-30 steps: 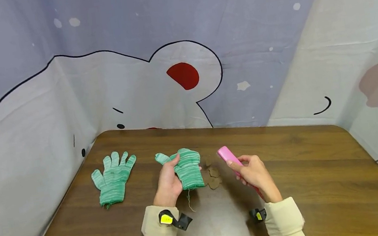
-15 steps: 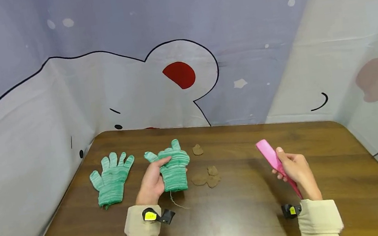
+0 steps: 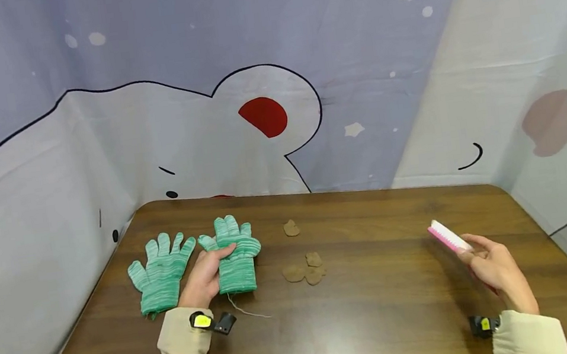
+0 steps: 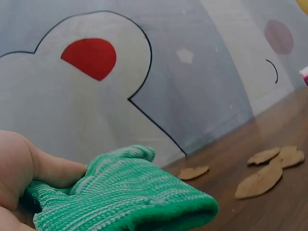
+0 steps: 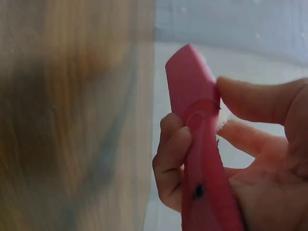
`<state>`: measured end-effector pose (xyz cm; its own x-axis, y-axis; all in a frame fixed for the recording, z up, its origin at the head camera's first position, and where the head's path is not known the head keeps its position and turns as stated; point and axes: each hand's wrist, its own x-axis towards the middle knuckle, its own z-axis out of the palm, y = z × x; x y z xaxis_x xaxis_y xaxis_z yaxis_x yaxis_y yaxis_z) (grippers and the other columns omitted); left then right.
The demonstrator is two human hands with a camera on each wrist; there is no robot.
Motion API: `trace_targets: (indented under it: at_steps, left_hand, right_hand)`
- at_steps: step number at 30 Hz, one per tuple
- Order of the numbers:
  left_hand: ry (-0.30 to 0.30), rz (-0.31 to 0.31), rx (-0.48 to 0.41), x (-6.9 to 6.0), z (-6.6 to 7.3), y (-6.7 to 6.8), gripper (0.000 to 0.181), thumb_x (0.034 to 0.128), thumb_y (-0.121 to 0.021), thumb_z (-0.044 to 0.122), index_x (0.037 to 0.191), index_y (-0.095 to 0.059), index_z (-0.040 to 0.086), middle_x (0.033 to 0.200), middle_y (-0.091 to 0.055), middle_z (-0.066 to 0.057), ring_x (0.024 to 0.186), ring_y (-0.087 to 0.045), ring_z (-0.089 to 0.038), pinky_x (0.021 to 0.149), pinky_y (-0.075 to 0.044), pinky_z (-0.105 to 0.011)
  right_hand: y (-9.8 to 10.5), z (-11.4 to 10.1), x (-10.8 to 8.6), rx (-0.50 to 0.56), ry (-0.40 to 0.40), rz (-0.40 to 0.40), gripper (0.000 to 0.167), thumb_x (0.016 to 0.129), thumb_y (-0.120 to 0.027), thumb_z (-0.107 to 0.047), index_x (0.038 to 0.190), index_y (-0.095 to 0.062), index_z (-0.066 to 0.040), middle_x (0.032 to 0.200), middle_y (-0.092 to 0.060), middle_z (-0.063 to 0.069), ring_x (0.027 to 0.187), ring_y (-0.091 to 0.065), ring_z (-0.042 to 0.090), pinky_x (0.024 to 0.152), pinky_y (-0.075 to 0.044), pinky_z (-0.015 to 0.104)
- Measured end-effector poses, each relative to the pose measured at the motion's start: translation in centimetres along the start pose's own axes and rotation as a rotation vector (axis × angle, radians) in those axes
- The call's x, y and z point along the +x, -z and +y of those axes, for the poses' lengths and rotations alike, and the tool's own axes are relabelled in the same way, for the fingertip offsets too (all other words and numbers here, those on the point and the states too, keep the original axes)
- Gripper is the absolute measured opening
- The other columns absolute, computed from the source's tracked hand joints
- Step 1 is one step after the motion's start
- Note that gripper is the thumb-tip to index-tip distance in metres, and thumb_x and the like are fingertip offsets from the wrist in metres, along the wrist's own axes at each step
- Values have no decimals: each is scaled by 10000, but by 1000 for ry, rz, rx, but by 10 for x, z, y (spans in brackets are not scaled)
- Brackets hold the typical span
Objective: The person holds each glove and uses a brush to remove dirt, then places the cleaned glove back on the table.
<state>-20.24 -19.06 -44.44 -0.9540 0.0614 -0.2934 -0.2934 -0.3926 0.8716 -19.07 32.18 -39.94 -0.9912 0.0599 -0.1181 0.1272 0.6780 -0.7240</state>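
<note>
My left hand (image 3: 205,276) grips a green-and-white knitted glove (image 3: 237,267) near its palm, thumb on top; a loose thread trails from its cuff. In the left wrist view the glove (image 4: 130,192) fills the lower part, with the thumb pressing on it. A matching glove (image 3: 161,277) lies flat on the table just left of that hand, fingers spread. Over at the right, my right hand (image 3: 500,271) holds a pink brush (image 3: 450,237) with white bristles turned up. The right wrist view shows the brush's pink back and handle (image 5: 202,144) between thumb and curled fingers.
Several flat brown pieces lie mid-table: one piece (image 3: 291,228) farther back, the others in a cluster (image 3: 314,274) nearer. The wooden table (image 3: 386,307) meets a printed cloth (image 3: 192,135) at its back and sides.
My left hand has carried its glove leftward, beside the other glove, and the brown pieces are uncovered. My right hand has moved right with the brush and turned its bristles up.
</note>
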Motion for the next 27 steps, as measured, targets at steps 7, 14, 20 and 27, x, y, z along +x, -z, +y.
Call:
trace_targets:
  at_steps: [7,14,20,27]
  left_hand:
    - [2,119,286,13,-2,11,680,925,-533,147,1450,-124,6,1475,-195,-189,1277,-322,-321,981,-374,-397]
    - [0,139,272,12,-1,14,710,909,-547,136,1438,-103,-28,1485,-157,-174,1304,-288,-303,1011,-350,-401]
    - [-27,143,277,15,-3,14,516,898,-545,106,1336,-341,-75,1421,-279,-168,1255,-339,-280,967,-385,-367]
    - [-50,164,361,14,0,16,510,886,-560,104,1319,-381,-99,1467,-217,-180,1326,-244,-303,1040,-305,-443]
  right_hand:
    - [-23,-10,8,-267,106,-33,579,829,-545,-92,1357,-339,25,1104,-531,322,938,-510,381,711,-437,441]
    - [-30,-14,12,-349,82,-35,645,797,-561,-92,1371,-304,49,1247,-406,388,1054,-440,514,807,-407,588]
    - [-36,-15,19,-345,51,-13,687,777,-630,-127,1349,-314,85,1220,-440,379,1035,-467,474,785,-439,545]
    - [-42,-18,34,-349,61,43,572,789,-646,-153,1242,-438,127,1125,-529,346,962,-520,429,727,-466,493]
